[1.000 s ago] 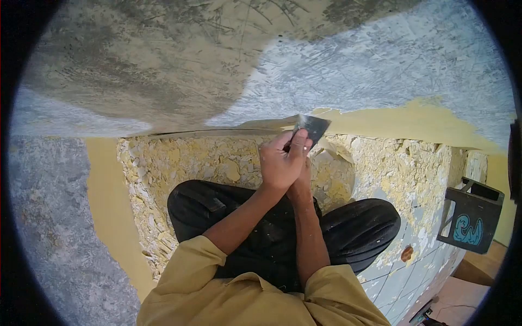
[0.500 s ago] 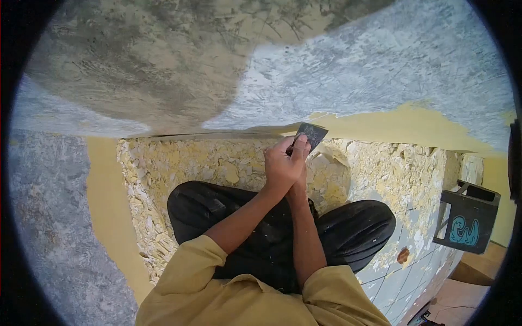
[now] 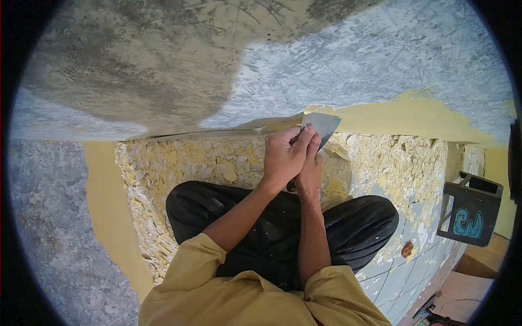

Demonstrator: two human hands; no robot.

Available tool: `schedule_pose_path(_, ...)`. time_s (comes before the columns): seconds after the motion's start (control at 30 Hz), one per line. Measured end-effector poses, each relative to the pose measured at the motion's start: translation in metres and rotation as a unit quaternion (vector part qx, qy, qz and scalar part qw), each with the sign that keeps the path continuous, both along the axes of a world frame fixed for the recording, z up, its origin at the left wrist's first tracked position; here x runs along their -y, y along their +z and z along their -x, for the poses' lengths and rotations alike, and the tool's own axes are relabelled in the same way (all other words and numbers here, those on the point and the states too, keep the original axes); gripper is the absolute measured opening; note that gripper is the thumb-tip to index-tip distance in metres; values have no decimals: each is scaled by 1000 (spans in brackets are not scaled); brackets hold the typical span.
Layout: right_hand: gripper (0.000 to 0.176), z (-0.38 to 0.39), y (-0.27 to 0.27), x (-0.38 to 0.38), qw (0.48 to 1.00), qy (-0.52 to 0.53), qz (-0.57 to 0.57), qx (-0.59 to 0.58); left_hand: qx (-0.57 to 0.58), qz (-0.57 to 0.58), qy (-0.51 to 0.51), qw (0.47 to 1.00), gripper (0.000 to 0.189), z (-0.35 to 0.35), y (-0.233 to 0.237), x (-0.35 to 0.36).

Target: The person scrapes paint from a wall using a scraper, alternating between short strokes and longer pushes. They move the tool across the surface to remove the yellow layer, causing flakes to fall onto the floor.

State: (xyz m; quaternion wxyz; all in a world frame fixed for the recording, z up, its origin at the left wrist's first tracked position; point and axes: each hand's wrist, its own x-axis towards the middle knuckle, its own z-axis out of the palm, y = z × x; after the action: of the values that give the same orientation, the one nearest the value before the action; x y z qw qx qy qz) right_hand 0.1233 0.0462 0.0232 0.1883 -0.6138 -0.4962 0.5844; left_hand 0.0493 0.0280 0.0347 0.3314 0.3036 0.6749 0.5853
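Observation:
A flat metal scraper (image 3: 326,126) is held by both hands low on the wall, its blade at the edge of the remaining yellow paint (image 3: 391,117). My left hand (image 3: 284,155) has its fingers closed at the scraper's near end, the thumb on the blade. My right hand (image 3: 310,168) is wrapped round the scraper beside it, with part of a dark handle showing below. Grey and pale bare wall (image 3: 304,70) rises beyond the blade. Yellow and white paint flakes (image 3: 212,160) cover the floor under the hands.
A black stool (image 3: 470,209) with a blue-green figure lies at the right. Black-trousered knees rest among the flakes. Grey floor tiles (image 3: 402,282) show at the lower right, with a brown spot (image 3: 406,249). Another wall with a yellow strip (image 3: 103,201) stands at the left.
The scraper and both hands have moved slightly right. The blade has turned from dark to a light, shiny face and now meets the paint's edge.

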Motion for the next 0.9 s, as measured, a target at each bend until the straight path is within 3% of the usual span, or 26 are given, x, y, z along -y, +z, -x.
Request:
schedule_pose_path(0.1,80,-2,-3,-1,999,-11,28,-23,10,-39,10,999,36,-2,-8,-1)
schedule_pose_path(0.33,75,-4,3,-2,998,-48,28,-41,16,-13,3,1000,36,-2,-9,0)
schedule_pose_path(0.53,74,-6,-18,-14,995,-61,-31,-68,18,-71,-24,997,33,2,-5,-4)
schedule_pose_path(0.63,73,-13,-14,-14,997,-43,11,-59,46,-71,-20,996,32,0,-5,-4)
schedule_pose_path(0.9,75,0,-10,-3,995,-15,-12,-97,6,-49,-12,999,33,2,-2,-2)
